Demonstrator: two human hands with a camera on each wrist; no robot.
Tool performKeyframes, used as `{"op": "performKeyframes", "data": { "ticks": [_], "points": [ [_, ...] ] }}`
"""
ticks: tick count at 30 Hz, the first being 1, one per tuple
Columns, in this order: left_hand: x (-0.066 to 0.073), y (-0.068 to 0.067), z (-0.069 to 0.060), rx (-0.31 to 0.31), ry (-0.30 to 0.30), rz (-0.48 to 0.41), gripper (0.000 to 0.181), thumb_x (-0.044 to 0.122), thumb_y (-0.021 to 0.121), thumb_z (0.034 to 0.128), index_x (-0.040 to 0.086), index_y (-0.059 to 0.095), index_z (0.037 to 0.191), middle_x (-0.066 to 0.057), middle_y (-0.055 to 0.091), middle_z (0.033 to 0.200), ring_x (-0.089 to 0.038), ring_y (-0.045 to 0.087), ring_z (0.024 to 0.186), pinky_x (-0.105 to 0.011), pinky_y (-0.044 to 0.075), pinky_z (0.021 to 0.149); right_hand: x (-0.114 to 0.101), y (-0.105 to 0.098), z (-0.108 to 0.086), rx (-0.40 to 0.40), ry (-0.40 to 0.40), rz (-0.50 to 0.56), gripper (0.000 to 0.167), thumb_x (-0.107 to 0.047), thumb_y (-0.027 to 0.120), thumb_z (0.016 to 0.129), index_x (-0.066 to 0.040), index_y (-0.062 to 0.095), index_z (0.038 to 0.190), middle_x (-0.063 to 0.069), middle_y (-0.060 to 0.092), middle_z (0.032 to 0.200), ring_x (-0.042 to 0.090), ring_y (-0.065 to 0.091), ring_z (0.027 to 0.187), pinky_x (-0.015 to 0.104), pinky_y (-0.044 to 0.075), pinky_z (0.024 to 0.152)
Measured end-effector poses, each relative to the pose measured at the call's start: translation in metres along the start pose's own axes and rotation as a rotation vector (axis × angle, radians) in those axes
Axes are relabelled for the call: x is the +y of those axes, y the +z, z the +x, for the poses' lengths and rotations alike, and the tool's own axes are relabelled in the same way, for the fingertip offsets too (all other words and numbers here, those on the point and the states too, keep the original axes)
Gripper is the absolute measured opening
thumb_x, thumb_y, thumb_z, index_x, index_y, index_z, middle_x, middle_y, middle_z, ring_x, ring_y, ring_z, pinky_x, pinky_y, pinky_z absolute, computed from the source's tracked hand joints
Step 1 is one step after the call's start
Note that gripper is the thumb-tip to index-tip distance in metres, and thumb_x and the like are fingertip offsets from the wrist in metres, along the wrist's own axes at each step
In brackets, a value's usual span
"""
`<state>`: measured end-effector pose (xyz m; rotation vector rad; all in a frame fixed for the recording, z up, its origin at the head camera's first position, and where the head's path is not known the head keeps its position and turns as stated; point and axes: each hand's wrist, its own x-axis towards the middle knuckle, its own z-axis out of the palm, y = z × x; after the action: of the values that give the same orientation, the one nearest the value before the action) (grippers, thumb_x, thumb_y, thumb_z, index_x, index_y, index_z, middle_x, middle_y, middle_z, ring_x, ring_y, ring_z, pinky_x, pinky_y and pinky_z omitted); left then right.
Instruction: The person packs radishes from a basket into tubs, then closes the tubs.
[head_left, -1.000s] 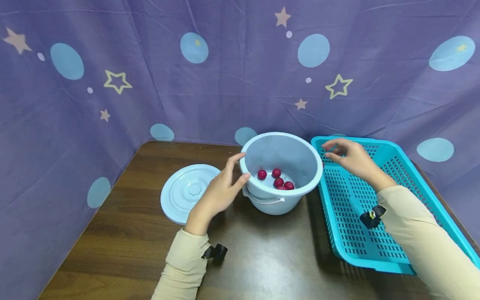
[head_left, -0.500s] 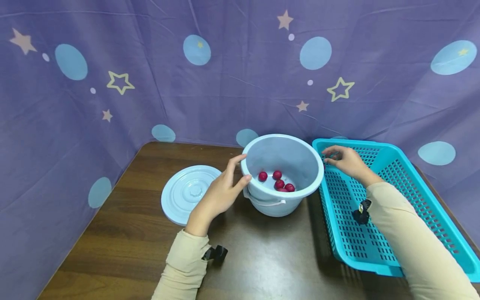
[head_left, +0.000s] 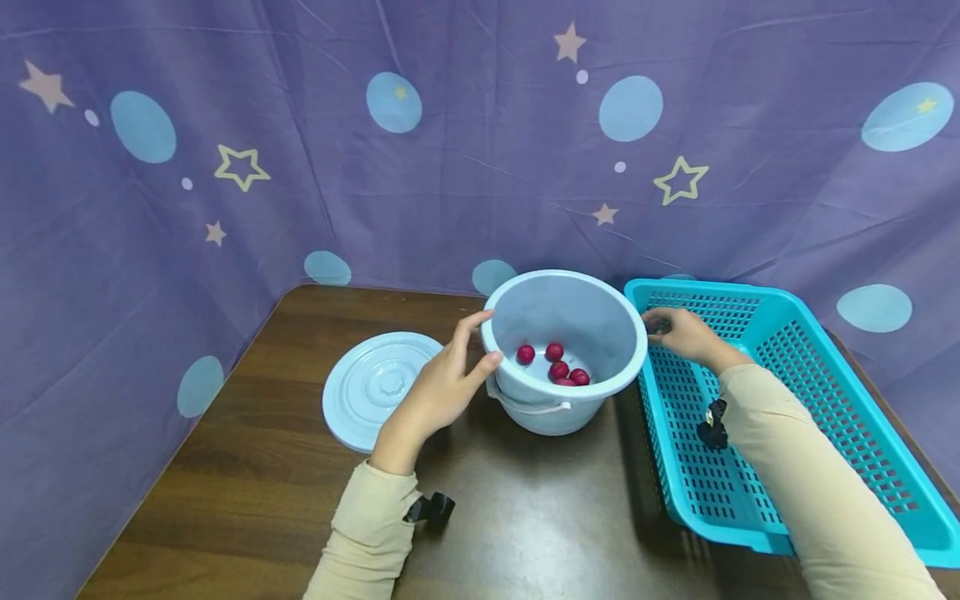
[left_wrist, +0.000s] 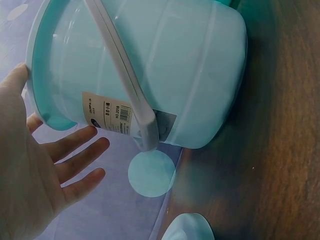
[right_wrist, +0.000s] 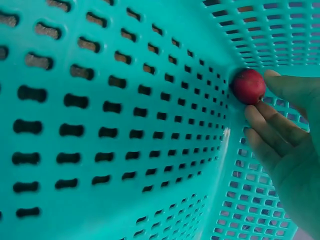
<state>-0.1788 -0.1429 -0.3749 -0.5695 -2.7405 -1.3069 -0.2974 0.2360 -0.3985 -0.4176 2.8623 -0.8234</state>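
Observation:
A pale blue bucket [head_left: 555, 412] stands upright on the table, with several small round red fruits [head_left: 554, 352] on its bottom. My left hand [head_left: 438, 379] rests thumb and index fingertip against the bucket's left rim, its other fingers spread loosely, as the left wrist view shows. My right hand [head_left: 686, 335] reaches into the far left corner of a turquoise slotted basket [head_left: 720, 533]. There, in the right wrist view, thumb and fingertips pinch a round red fruit [right_wrist: 249, 86] against the basket's corner. The bucket's rim hides that fruit from the head view.
A round pale blue lid [head_left: 367, 375] lies flat on the brown wooden table [head_left: 247, 467], left of the bucket. The basket stands close to the bucket's right side. Behind the table hangs a purple curtain [head_left: 450, 167] with stars and dots.
My right hand has moved left and down into the basket's corner, its fingers closing on the fruit there. My left hand and the bucket have stayed in place.

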Motion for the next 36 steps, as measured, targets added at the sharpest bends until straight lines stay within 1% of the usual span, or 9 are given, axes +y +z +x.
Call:
{"op": "performKeyframes", "data": {
  "ticks": [7, 12, 16, 19, 25, 32, 36],
  "points": [
    [0.0, 0.0, 0.0, -0.004, -0.001, -0.005, 0.063, 0.062, 0.041, 0.1001, 0.038, 0.018, 0.153, -0.011, 0.044, 0.147, -0.029, 0.052, 0.125, -0.055, 0.044, 0.095, 0.004, 0.006, 0.001, -0.06, -0.026, -0.059, 0.031, -0.004, 0.066, 0.09, 0.007, 0.063, 0.119, 0.021, 0.066, 0.1, 0.031, 0.061, 0.086, 0.048, 0.049, 0.074],
    [0.0, 0.0, 0.0, -0.002, 0.004, -0.007, 0.062, 0.06, 0.041, 0.1006, 0.038, 0.018, 0.154, -0.011, 0.045, 0.147, -0.029, 0.052, 0.125, -0.055, 0.045, 0.095, 0.004, 0.006, 0.001, -0.063, -0.047, -0.075, 0.029, -0.001, 0.066, 0.088, 0.008, 0.064, 0.116, 0.021, 0.067, 0.098, 0.03, 0.062, 0.082, 0.047, 0.05, 0.071],
    [0.0, 0.0, 0.0, -0.002, 0.004, -0.007, 0.061, 0.059, 0.041, 0.1011, 0.038, 0.018, 0.153, -0.01, 0.046, 0.146, -0.027, 0.054, 0.123, -0.054, 0.046, 0.094, 0.004, 0.005, -0.001, -0.066, -0.039, -0.073, 0.029, -0.001, 0.067, 0.088, 0.007, 0.064, 0.115, 0.02, 0.067, 0.097, 0.028, 0.06, 0.079, 0.044, 0.049, 0.069],
    [0.0, 0.0, 0.0, -0.005, 0.003, -0.008, 0.061, 0.06, 0.041, 0.101, 0.038, 0.018, 0.153, -0.01, 0.046, 0.145, -0.027, 0.055, 0.121, -0.053, 0.046, 0.093, 0.002, 0.003, -0.002, -0.061, -0.029, -0.076, 0.03, -0.004, 0.069, 0.088, 0.006, 0.065, 0.117, 0.018, 0.067, 0.097, 0.027, 0.06, 0.08, 0.043, 0.048, 0.069],
    [0.001, -0.001, 0.0, -0.004, 0.001, 0.0, 0.061, 0.06, 0.041, 0.1007, 0.038, 0.018, 0.153, -0.011, 0.045, 0.146, -0.029, 0.054, 0.121, -0.054, 0.046, 0.093, -0.002, -0.006, -0.007, -0.047, -0.041, -0.075, 0.03, -0.009, 0.071, 0.09, 0.005, 0.065, 0.117, 0.016, 0.065, 0.096, 0.027, 0.058, 0.082, 0.043, 0.048, 0.07],
    [0.002, -0.001, -0.001, -0.006, -0.005, 0.004, 0.063, 0.062, 0.039, 0.1001, 0.037, 0.018, 0.154, -0.012, 0.045, 0.146, -0.031, 0.054, 0.122, -0.055, 0.046, 0.092, -0.01, -0.018, -0.018, -0.031, -0.084, -0.059, 0.028, -0.013, 0.069, 0.094, 0.002, 0.066, 0.118, 0.022, 0.064, 0.111, 0.036, 0.063, 0.096, 0.053, 0.051, 0.081],
    [0.001, 0.0, -0.001, -0.007, -0.008, 0.015, 0.063, 0.065, 0.037, 0.0995, 0.038, 0.017, 0.154, -0.013, 0.045, 0.146, -0.032, 0.054, 0.122, -0.056, 0.046, 0.091, -0.016, -0.024, -0.024, -0.017, -0.112, -0.062, 0.027, -0.015, 0.067, 0.096, -0.001, 0.067, 0.118, 0.021, 0.065, 0.114, 0.037, 0.065, 0.098, 0.053, 0.052, 0.082]
  ]
}}
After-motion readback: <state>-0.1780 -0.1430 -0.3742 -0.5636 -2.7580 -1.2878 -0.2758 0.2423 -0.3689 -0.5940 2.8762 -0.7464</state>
